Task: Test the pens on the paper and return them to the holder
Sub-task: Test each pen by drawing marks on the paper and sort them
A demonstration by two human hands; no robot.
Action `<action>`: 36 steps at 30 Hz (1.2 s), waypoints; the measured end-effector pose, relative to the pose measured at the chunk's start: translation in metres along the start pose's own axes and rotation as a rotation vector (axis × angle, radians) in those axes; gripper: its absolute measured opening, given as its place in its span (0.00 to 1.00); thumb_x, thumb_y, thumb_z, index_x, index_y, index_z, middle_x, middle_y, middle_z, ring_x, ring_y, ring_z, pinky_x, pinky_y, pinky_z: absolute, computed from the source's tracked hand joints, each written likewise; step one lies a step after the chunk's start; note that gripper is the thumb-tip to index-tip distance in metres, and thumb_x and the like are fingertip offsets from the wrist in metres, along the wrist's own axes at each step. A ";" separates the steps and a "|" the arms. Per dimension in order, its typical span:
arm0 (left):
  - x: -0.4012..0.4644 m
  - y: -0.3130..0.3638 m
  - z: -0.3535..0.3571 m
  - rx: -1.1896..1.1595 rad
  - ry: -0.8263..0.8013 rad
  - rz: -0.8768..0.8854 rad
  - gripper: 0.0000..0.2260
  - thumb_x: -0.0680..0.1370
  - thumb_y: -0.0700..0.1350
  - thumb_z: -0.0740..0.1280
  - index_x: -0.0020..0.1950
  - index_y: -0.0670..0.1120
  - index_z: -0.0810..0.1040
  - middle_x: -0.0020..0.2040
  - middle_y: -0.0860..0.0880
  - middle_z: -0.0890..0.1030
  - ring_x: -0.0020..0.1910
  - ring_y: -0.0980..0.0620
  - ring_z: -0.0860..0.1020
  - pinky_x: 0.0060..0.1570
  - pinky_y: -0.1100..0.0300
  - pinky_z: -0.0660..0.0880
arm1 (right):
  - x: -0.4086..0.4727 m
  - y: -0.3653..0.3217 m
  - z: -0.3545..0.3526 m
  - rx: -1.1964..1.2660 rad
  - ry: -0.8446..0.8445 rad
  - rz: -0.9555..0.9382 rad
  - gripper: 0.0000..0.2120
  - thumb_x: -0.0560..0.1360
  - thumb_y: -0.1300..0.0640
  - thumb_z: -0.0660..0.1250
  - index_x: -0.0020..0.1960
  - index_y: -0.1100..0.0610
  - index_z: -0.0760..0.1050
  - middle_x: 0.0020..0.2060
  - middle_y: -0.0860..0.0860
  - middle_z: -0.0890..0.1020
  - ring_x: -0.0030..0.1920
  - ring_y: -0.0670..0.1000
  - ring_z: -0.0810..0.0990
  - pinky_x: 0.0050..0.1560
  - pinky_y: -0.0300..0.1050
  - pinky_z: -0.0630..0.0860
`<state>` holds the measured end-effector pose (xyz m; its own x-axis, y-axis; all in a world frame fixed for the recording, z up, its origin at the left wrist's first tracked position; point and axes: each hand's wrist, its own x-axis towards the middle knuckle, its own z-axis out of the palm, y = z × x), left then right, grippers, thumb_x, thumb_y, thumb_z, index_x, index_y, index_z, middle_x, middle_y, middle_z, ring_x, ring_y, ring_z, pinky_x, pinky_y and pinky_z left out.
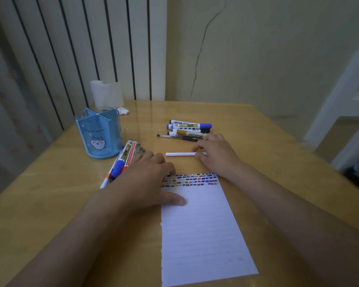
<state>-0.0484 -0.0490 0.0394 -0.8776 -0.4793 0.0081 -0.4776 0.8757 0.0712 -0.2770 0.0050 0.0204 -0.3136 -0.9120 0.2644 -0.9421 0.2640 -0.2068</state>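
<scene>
- Our left hand point(147, 179) lies flat, fingers extended: thumb on the lined paper point(201, 228), fingers over a bundle of markers point(122, 160) lying just beside the blue holder point(98, 134).
- Our right hand point(214, 154) pinches one end of a white pen point(180, 154) that lies on the table point(278, 154) just beyond the paper's top edge.
- The paper carries rows of coloured test marks point(192, 179) along its top.
- Four more pens point(188, 130) lie side by side beyond the right hand, near its fingertips.
- The holder stands upright at far left; we cannot tell its contents.
- A tissue roll point(107, 93) stands behind the holder.
</scene>
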 end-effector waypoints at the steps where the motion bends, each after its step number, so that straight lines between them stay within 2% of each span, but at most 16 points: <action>1: 0.000 0.000 0.000 -0.001 -0.003 -0.001 0.37 0.66 0.78 0.60 0.70 0.61 0.68 0.61 0.57 0.70 0.58 0.57 0.63 0.61 0.58 0.63 | -0.001 0.000 -0.001 0.008 0.004 0.002 0.09 0.79 0.51 0.68 0.58 0.48 0.80 0.56 0.49 0.76 0.63 0.53 0.69 0.63 0.49 0.69; 5: 0.000 -0.001 0.001 0.003 0.007 0.014 0.37 0.67 0.78 0.60 0.70 0.61 0.68 0.61 0.57 0.70 0.57 0.57 0.64 0.58 0.59 0.63 | -0.008 0.000 -0.009 0.068 0.097 -0.002 0.03 0.77 0.53 0.70 0.51 0.49 0.80 0.47 0.45 0.80 0.54 0.50 0.73 0.55 0.48 0.71; 7: 0.000 0.000 0.001 -0.002 0.010 0.014 0.37 0.67 0.78 0.59 0.70 0.61 0.68 0.61 0.57 0.70 0.57 0.57 0.64 0.56 0.60 0.62 | -0.014 0.000 -0.017 0.272 0.145 0.043 0.02 0.78 0.56 0.70 0.50 0.49 0.79 0.43 0.44 0.80 0.46 0.46 0.74 0.49 0.45 0.72; 10: 0.001 0.002 0.001 -0.077 0.079 -0.003 0.33 0.69 0.76 0.57 0.69 0.61 0.68 0.60 0.58 0.71 0.57 0.57 0.65 0.60 0.58 0.65 | -0.026 -0.008 -0.030 0.732 0.034 0.130 0.04 0.79 0.59 0.68 0.48 0.52 0.76 0.42 0.47 0.82 0.38 0.45 0.78 0.42 0.40 0.74; 13: 0.001 0.007 -0.001 -0.206 0.237 0.011 0.24 0.74 0.70 0.59 0.64 0.59 0.70 0.54 0.60 0.74 0.54 0.59 0.68 0.55 0.59 0.67 | -0.046 -0.020 -0.034 0.941 -0.065 0.137 0.04 0.80 0.62 0.67 0.48 0.55 0.76 0.39 0.48 0.85 0.37 0.45 0.81 0.38 0.38 0.75; 16: -0.002 0.015 -0.003 -0.316 0.277 0.062 0.17 0.76 0.64 0.62 0.62 0.59 0.72 0.50 0.60 0.78 0.51 0.60 0.71 0.51 0.59 0.70 | -0.067 -0.027 -0.034 1.087 -0.114 0.138 0.01 0.79 0.63 0.68 0.49 0.58 0.77 0.39 0.50 0.86 0.40 0.47 0.83 0.40 0.38 0.76; 19: -0.003 0.023 -0.002 -0.380 0.287 0.108 0.14 0.77 0.62 0.63 0.60 0.60 0.72 0.48 0.60 0.80 0.49 0.62 0.74 0.47 0.58 0.75 | -0.077 -0.031 -0.038 1.172 -0.163 0.101 0.02 0.78 0.64 0.68 0.50 0.59 0.77 0.41 0.53 0.87 0.42 0.49 0.85 0.45 0.39 0.79; 23: -0.003 0.024 -0.001 -0.383 0.346 0.142 0.08 0.80 0.56 0.62 0.58 0.58 0.75 0.46 0.58 0.80 0.45 0.59 0.76 0.43 0.54 0.76 | -0.080 -0.035 -0.042 1.215 -0.173 0.096 0.04 0.78 0.66 0.68 0.48 0.57 0.77 0.42 0.55 0.86 0.41 0.49 0.83 0.40 0.36 0.76; 25: -0.004 0.022 -0.001 -0.388 0.366 0.174 0.07 0.81 0.54 0.61 0.57 0.57 0.75 0.45 0.58 0.80 0.44 0.58 0.77 0.42 0.54 0.76 | -0.080 -0.036 -0.044 1.197 -0.167 0.093 0.03 0.79 0.63 0.68 0.47 0.58 0.77 0.42 0.58 0.86 0.41 0.49 0.82 0.40 0.37 0.76; 30: -0.004 0.025 -0.001 -0.442 0.371 0.197 0.05 0.81 0.54 0.61 0.54 0.56 0.74 0.41 0.57 0.79 0.41 0.56 0.77 0.39 0.55 0.74 | -0.080 -0.034 -0.047 1.202 -0.130 0.148 0.12 0.82 0.54 0.62 0.46 0.61 0.78 0.35 0.52 0.85 0.37 0.49 0.82 0.41 0.39 0.77; 33: -0.003 0.021 -0.001 -0.455 0.342 0.228 0.07 0.80 0.54 0.62 0.54 0.55 0.76 0.37 0.57 0.79 0.39 0.55 0.77 0.37 0.55 0.74 | -0.081 -0.034 -0.050 1.209 -0.155 0.124 0.11 0.82 0.57 0.62 0.45 0.60 0.77 0.36 0.52 0.86 0.37 0.49 0.83 0.41 0.40 0.78; 36: -0.002 0.018 -0.002 -0.498 0.312 0.277 0.08 0.81 0.55 0.61 0.54 0.54 0.78 0.35 0.55 0.79 0.36 0.53 0.78 0.36 0.57 0.72 | -0.082 -0.032 -0.053 1.239 -0.167 0.113 0.10 0.82 0.60 0.62 0.46 0.63 0.76 0.37 0.54 0.86 0.38 0.50 0.84 0.42 0.41 0.79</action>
<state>-0.0546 -0.0325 0.0428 -0.8764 -0.2998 0.3768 -0.0931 0.8733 0.4782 -0.2270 0.0881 0.0552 -0.2811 -0.9560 0.0838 -0.1378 -0.0462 -0.9894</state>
